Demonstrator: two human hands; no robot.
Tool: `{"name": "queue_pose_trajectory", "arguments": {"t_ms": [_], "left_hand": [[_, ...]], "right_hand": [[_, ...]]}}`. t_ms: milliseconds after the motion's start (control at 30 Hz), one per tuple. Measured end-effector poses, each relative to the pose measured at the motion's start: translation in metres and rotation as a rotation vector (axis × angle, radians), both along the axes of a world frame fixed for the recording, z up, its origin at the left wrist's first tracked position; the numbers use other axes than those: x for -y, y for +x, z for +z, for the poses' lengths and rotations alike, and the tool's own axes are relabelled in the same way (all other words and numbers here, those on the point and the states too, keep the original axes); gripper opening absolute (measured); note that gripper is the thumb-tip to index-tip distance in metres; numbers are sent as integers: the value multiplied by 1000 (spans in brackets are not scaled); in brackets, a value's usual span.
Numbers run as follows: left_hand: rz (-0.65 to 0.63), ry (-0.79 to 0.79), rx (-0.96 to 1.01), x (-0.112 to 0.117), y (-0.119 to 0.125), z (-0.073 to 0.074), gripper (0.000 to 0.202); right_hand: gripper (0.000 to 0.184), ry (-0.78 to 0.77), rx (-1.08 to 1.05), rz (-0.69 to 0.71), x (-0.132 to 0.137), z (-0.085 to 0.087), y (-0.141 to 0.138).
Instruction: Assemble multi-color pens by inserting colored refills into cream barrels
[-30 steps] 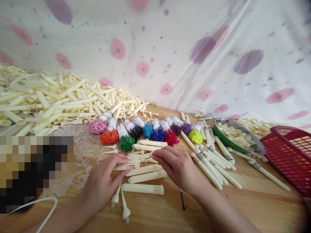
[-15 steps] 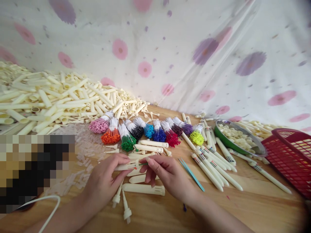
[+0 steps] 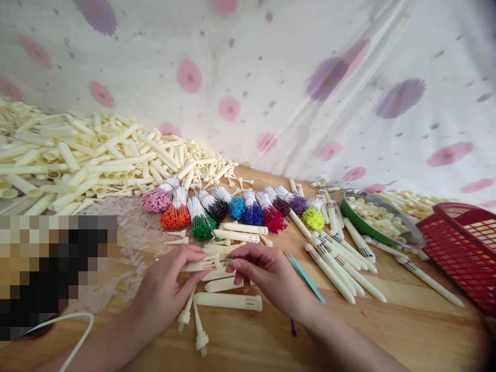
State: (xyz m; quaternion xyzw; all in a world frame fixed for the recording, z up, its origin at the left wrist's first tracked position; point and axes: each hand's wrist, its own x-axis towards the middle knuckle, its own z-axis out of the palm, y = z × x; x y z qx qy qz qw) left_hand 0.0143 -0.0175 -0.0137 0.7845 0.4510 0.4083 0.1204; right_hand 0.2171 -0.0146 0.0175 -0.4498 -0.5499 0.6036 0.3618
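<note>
My left hand (image 3: 163, 289) is closed around a cream pen barrel (image 3: 196, 265) held level above the wooden table. My right hand (image 3: 267, 276) pinches a thin green refill (image 3: 228, 258) whose end sits at the barrel's open mouth. More cream barrels (image 3: 228, 301) lie just below my hands. Behind them stands a row of bundled refills: pink (image 3: 157, 199), orange (image 3: 175, 216), green (image 3: 200, 223), black, blue (image 3: 251, 213), red (image 3: 273, 219), purple and yellow-green (image 3: 312, 217). A teal refill (image 3: 306, 278) lies on the table right of my right hand.
A big heap of cream barrels (image 3: 77, 160) fills the left. Several assembled pens (image 3: 341, 263) lie at right beside a green bowl (image 3: 366, 225) of small parts and a red basket (image 3: 463, 248). A white cable (image 3: 73, 336) curves at lower left. Flowered cloth hangs behind.
My right hand moved left toward the barrel's mouth, bringing the green refill to it. A teal refill now lies uncovered on the table. My left hand stayed in place.
</note>
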Motion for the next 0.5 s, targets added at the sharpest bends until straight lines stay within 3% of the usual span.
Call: {"name": "queue_pose_trajectory", "arguments": {"t_ms": [67,133,200,333,500], "left_hand": [[-4,-1,3,1,0,0,8],[0,-16,16,1,1,0,10],[6,-45,35,1,1,0,10],[12,-120,71,2,1,-1,10],[12,-157,83,3,3,-1,12]], "right_hand": [[22,28,24,-36,0,-2,-2],[18,158,94,-87,-1,-2,-2],[14,394,226,-101,-1,0,-1],[19,826,486,32,2,6,4],[21,922,618,102,3,10,6]]}}
